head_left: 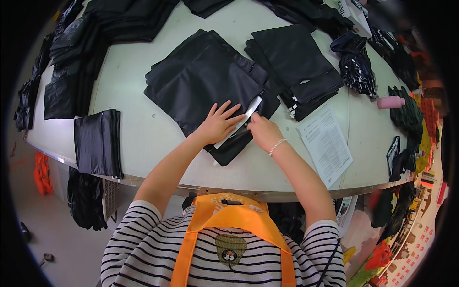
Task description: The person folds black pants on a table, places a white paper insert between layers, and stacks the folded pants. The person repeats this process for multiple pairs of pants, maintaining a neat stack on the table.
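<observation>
Black fabric stack (201, 81) | white strip (241, 122) | left hand (217, 124) flat | right hand (263, 130) pinching

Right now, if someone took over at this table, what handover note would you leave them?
Left hand: flat, pressing down the black fabric piece at the table's near edge.
Right hand: pinching the lower end of the white strip that lies across that piece.
Done: folded black pieces sit in a stack to the right and another pile at the left edge.
Left: strip not yet let go; printed sheet lies to the right.
</observation>
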A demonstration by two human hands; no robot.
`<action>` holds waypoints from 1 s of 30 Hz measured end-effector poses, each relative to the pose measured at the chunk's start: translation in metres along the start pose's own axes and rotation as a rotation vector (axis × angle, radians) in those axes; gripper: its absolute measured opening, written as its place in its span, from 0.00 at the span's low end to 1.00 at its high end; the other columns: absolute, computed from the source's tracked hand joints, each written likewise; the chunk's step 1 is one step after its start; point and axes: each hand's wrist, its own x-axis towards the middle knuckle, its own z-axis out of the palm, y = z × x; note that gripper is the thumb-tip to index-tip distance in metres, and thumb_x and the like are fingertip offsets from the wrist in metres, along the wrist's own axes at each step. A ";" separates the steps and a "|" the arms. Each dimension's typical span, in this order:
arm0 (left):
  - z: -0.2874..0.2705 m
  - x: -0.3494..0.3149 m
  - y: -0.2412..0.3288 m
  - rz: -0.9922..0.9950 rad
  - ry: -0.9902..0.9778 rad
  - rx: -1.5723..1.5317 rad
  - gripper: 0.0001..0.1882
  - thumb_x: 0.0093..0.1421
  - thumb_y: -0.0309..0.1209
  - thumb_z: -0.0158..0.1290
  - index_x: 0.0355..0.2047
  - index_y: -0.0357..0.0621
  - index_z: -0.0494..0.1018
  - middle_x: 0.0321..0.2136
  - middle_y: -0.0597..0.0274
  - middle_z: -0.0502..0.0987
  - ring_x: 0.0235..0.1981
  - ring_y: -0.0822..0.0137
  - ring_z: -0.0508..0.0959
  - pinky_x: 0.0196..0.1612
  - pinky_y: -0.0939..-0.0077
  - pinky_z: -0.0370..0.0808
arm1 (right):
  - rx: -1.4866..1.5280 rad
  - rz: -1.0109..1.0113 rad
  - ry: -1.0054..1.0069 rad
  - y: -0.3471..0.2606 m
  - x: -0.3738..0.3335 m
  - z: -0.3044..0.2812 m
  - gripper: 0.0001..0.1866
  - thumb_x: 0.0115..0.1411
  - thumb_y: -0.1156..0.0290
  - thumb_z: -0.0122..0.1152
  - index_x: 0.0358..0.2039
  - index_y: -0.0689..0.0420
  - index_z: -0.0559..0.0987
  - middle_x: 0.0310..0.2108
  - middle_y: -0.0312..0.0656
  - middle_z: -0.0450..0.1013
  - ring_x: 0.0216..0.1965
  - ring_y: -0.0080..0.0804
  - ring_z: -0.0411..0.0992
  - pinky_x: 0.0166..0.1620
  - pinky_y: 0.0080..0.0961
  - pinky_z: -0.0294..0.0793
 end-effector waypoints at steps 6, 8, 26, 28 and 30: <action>-0.001 0.008 0.019 -0.005 -0.019 0.060 0.28 0.62 0.37 0.50 0.62 0.69 0.61 0.66 0.64 0.54 0.68 0.53 0.50 0.64 0.40 0.49 | 0.280 -0.004 -0.041 -0.001 -0.034 -0.064 0.11 0.56 0.70 0.57 0.40 0.56 0.79 0.45 0.43 0.69 0.43 0.40 0.71 0.42 0.34 0.74; -0.001 0.011 0.022 -0.009 -0.006 -0.024 0.28 0.61 0.34 0.49 0.62 0.63 0.61 0.67 0.63 0.53 0.68 0.55 0.51 0.66 0.46 0.49 | 0.295 -0.022 0.192 -0.009 -0.029 -0.060 0.17 0.57 0.69 0.57 0.47 0.55 0.76 0.49 0.45 0.67 0.44 0.40 0.70 0.42 0.34 0.74; 0.001 0.003 0.006 -0.116 0.031 -0.170 0.28 0.63 0.46 0.43 0.62 0.52 0.63 0.67 0.58 0.52 0.68 0.54 0.49 0.67 0.49 0.41 | 1.195 0.766 0.666 0.029 -0.008 0.072 0.20 0.59 0.59 0.62 0.30 0.68 0.77 0.22 0.41 0.76 0.22 0.31 0.72 0.32 0.29 0.73; -0.003 0.004 0.007 -0.096 0.039 -0.181 0.29 0.62 0.47 0.45 0.62 0.50 0.62 0.67 0.58 0.52 0.68 0.54 0.49 0.67 0.49 0.41 | 0.829 0.719 0.791 0.041 -0.007 0.074 0.20 0.60 0.58 0.61 0.28 0.67 0.77 0.20 0.40 0.73 0.22 0.26 0.70 0.29 0.27 0.70; -0.003 0.002 0.009 -0.106 0.032 -0.183 0.38 0.57 0.55 0.50 0.62 0.47 0.61 0.67 0.53 0.51 0.68 0.52 0.49 0.67 0.49 0.40 | 1.091 0.807 0.849 0.042 -0.007 0.065 0.22 0.63 0.57 0.56 0.22 0.65 0.74 0.14 0.41 0.66 0.19 0.26 0.62 0.27 0.30 0.64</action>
